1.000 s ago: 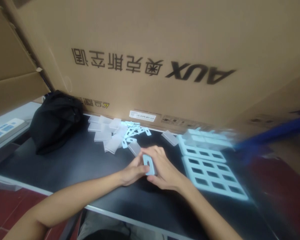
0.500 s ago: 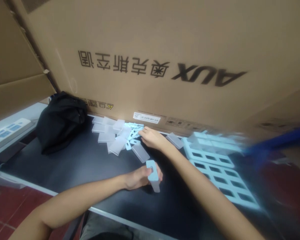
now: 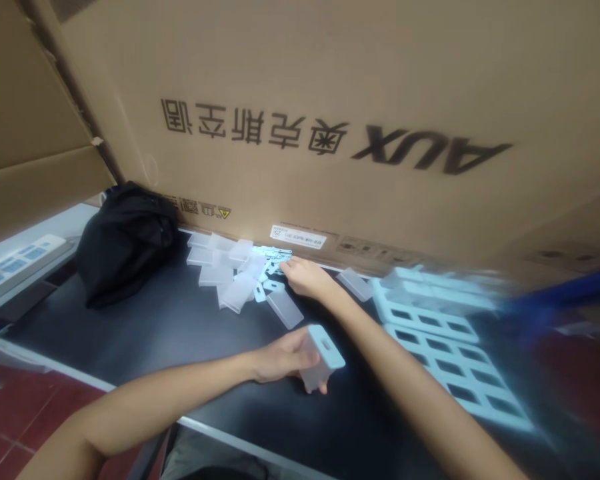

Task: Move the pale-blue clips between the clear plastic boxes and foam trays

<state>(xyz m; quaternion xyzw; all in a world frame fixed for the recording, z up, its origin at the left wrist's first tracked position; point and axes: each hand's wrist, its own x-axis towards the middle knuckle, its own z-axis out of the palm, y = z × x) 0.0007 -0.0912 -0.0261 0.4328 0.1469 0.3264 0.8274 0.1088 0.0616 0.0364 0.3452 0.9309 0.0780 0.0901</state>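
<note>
My left hand [image 3: 280, 359] grips a small translucent plastic case [image 3: 321, 357] with a slotted pale blue cap, held just above the black tabletop [image 3: 170, 333]. My right hand [image 3: 304, 277] reaches forward to the heap of small pale blue slotted tabs [image 3: 269, 261] at the foot of the cardboard box, its fingers touching them. Whether it holds one cannot be seen. Loose translucent covers [image 3: 223, 267] lie in a pile to the left of that hand, and one more cover [image 3: 285, 308] lies just before it.
A large cardboard box [image 3: 330, 120] printed with AUX stands along the back of the table. A black bag [image 3: 125, 243] sits at the left. Pale slotted trays [image 3: 450, 347] lie at the right, blurred. A white power strip [image 3: 15, 257] lies far left.
My right hand left the case and reached forward to the blue tabs. My left hand has tilted the case and shifted it slightly right.
</note>
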